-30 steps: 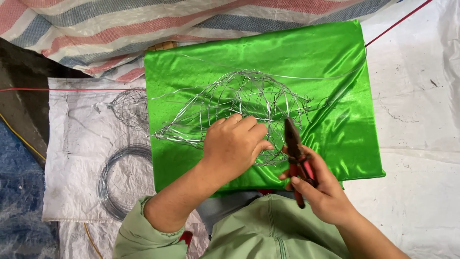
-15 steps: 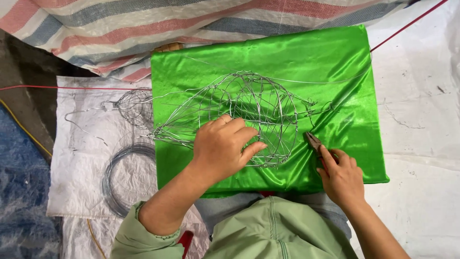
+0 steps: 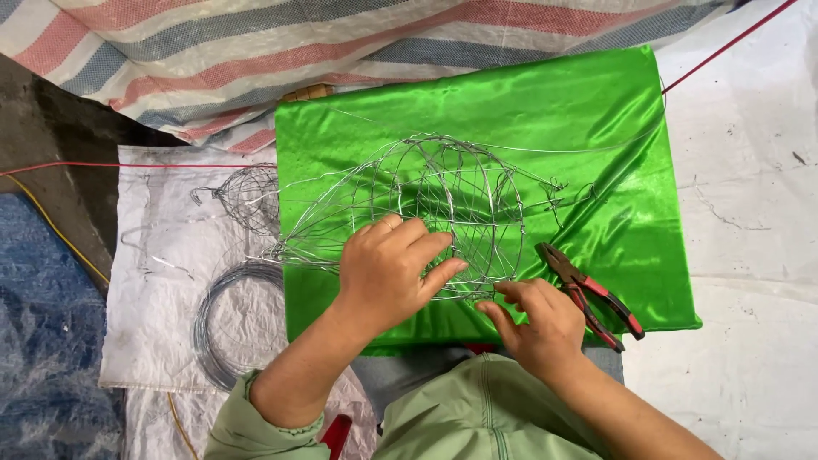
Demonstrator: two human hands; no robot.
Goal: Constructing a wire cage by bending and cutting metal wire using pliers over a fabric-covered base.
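Head view: wire frame [image 3: 443, 204] lying on green cloth [image 3: 588, 128], near its middle, shaped like a rounded cage with a pointed end toward the left. Left hand [image 3: 388, 273] pressed flat on the frame's near side, fingers spread, not gripping. Right hand [image 3: 537, 328] just beside it, fingertips pinching the frame's lower wire edge. Pliers [image 3: 592, 294] with red and black handles lying loose on the cloth, just right of the right hand, not touching it. Small wire ball [image 3: 243, 194] and round wire coil [image 3: 223, 319] on a white sack [image 3: 162, 281] to the left. Striped sheet [image 3: 256, 51] bunched along the top. Red string [image 3: 128, 165] running across the left side.
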